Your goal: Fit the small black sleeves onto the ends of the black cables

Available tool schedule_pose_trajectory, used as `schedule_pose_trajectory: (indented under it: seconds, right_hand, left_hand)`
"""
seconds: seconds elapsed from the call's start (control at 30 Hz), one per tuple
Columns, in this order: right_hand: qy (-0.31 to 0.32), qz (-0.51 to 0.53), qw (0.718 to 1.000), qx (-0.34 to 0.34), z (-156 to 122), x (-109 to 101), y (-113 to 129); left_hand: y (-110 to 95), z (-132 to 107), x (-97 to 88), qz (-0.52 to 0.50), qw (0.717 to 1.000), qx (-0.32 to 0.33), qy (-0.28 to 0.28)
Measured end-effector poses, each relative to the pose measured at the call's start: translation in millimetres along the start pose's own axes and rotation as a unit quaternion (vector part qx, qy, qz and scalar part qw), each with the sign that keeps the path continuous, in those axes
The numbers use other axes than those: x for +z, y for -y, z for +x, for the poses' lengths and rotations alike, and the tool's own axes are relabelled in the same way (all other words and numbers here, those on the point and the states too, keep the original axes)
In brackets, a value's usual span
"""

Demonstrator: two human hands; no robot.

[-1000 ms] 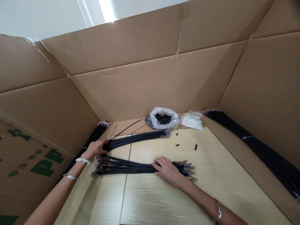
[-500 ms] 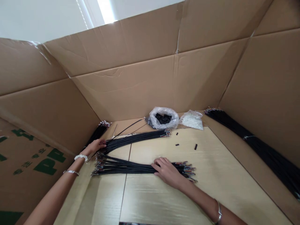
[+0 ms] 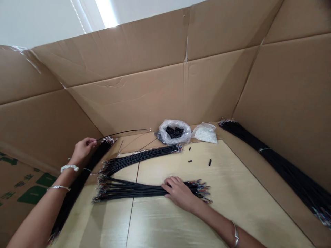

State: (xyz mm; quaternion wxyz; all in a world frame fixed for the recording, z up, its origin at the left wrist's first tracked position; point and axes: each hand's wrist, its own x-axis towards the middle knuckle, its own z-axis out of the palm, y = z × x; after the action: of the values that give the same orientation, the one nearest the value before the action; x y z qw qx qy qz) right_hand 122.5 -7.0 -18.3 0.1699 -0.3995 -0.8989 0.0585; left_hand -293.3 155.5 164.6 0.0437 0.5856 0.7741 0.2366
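Left hand (image 3: 84,150) swung out to the left wall with a single cable (image 3: 124,131)

The left hand had left the near end of the rear bundle (image 3: 144,156), where it was half a second earlier, and was raised over the tied left bundle (image 3: 82,179). Its thumb and fingertips were pinched on the single cable, which arced rightward across the foot of the back cardboard wall (image 3: 129,100), its tip short of the bag of black pieces (image 3: 174,133). The right hand (image 3: 178,191) had stayed on the front bundle (image 3: 150,190), fingers curled over it; whether it gripped or merely rested could not be told. The view had turned slightly, but the bags and loose black pieces (image 3: 210,162) kept their arrangement.

Cardboard hemmed the table (image 3: 160,224) at the back, left and right. The left bundle ran close along the left wall, leaving the left hand little room on that side. Another tied bundle (image 3: 276,160) lined the right side. Bare tabletop spread in front of the front bundle and rightward from the loose pieces, and the bag of white pieces (image 3: 205,133) sat at the rear edge.
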Motion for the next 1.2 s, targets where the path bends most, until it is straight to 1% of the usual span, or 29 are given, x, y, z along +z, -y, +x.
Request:
schedule_pose_trajectory:
  seconds: [0.07, 0.13, 0.23, 0.3, 0.4, 0.47, 0.53, 0.6, 0.67, 0.73, 0.77, 0.8, 0.83, 0.87, 0.9, 0.97, 1.03, 1.1, 1.2]
  right_hand:
    - [0.000, 0.002, 1.000, 0.001, -0.1, 0.9, -0.2]
    - [-0.004, 0.005, 1.000, 0.003, 0.4, 2.9, -0.7]
    - [-0.001, 0.005, 1.000, 0.007, 2.0, 5.4, -1.2]
    - [0.006, 0.007, 1.000, 0.012, 2.8, 5.3, -1.4]
    - [0.012, 0.012, 1.000, 0.015, 2.9, 2.0, -1.0]
    - [0.016, 0.015, 1.000, 0.014, 2.5, -0.9, -0.6]
    - [0.023, 0.013, 1.000, 0.014, 2.3, -3.1, -0.3]
    - [0.027, 0.009, 1.000, 0.009, 3.1, -3.8, -0.4]
    - [0.021, 0.001, 1.000, -0.002, 5.0, -2.9, -1.0]
    - [0.009, -0.009, 1.000, -0.017, 7.8, -0.5, -2.1]
    - [0.003, -0.016, 1.000, -0.024, 9.4, 1.1, -2.8]
    - [-0.002, -0.023, 0.999, -0.029, 10.9, 2.9, -3.5]
    - [-0.008, -0.028, 0.999, -0.034, 12.2, 4.9, -4.3]
    - [-0.014, -0.034, 0.999, -0.038, 13.3, 6.9, -5.0]
    - [-0.021, -0.038, 0.998, -0.041, 14.1, 8.8, -5.6]
    - [-0.037, -0.047, 0.997, -0.050, 14.6, 11.4, -6.4]
    - [-0.050, -0.055, 0.996, -0.057, 14.2, 11.5, -6.7]
    - [-0.058, -0.055, 0.995, -0.061, 13.4, 9.2, -6.3]
    - [-0.076, -0.039, 0.994, -0.064, 13.2, 3.2, -4.3]
  left_hand:
    - [-9.9, 9.3, 3.8, -0.023, 1.000, 0.010, -0.009]
    - [-19.5, 18.8, 15.1, -0.036, 0.999, 0.024, -0.009]
    - [-36.1, 31.9, 41.3, -0.039, 0.998, 0.045, 0.015]
    - [-50.0, 38.5, 62.0, -0.016, 0.996, 0.061, 0.058]
    - [-74.5, 42.6, 93.1, 0.005, 0.994, 0.083, 0.069]
    - [-93.0, 40.1, 111.6, 0.028, 0.994, 0.092, 0.055]
    - [-113.7, 33.1, 127.2, 0.041, 0.993, 0.105, 0.024]
    - [-138.2, 21.8, 140.2, 0.042, 0.989, 0.141, 0.014]
    - [-167.0, 7.0, 151.9, 0.032, 0.980, 0.194, 0.012]
    - [-199.8, -9.9, 163.9, 0.019, 0.965, 0.261, 0.015]
    - [-217.0, -18.4, 170.5, 0.015, 0.956, 0.291, 0.024]
    - [-234.2, -26.5, 177.7, 0.013, 0.941, 0.334, 0.048]
    - [-250.9, -33.9, 185.6, 0.021, 0.911, 0.399, 0.099]
    - [-266.4, -40.2, 194.2, 0.031, 0.890, 0.434, 0.141]
    - [-280.3, -45.2, 203.2, 0.042, 0.874, 0.452, 0.174]
    - [-301.7, -51.0, 221.7, 0.069, 0.862, 0.452, 0.218]
    - [-314.1, -51.5, 238.2, 0.091, 0.864, 0.429, 0.246]
    - [-318.9, -48.7, 250.4, 0.106, 0.869, 0.402, 0.268]
    - [-318.5, -42.1, 258.9, 0.105, 0.877, 0.374, 0.283]
